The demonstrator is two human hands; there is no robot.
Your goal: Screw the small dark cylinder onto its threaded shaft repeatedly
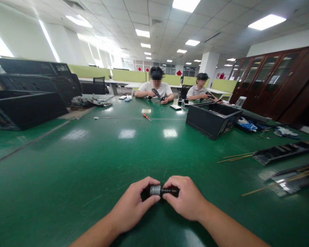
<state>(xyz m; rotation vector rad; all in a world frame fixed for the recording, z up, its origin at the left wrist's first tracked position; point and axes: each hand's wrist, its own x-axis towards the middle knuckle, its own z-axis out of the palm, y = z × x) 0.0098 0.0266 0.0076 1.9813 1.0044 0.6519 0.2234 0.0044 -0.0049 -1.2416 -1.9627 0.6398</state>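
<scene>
Centrally, the cylindrical part [158, 190]: lay between the two hands, over the near edge region of the green table [105, 164]; whether it touched the surface could not be told.
Long axis: ran left to right across the person's front, roughly level, so that each end pointed toward one palm.
Left portion: a broad silver collar [155, 190], with a dark end running into the shade of the palm.
Right portion: a slim dark stem [173, 191], ringed along its length; whether collar and stem formed one piece or two set end to end could not be told.
Left hand [130, 203]: held the collar, forefinger above and thumb below, the fingers narrowed to its thickness.
Right hand [187, 199]: pinched the stem in the same fashion, fingers drawn closer together than those of the left.
Nearer hand: neither, since both gripped the part, their fingertips just beside each other where collar met stem.
Beyond the hands: an orange screwdriver [145, 116] lay well apart, toward the far side.
Right of the hands: a black case [202, 121] stood well apart, and thin yellowish rods [237, 157] projected from a dark tray [269, 156].
</scene>
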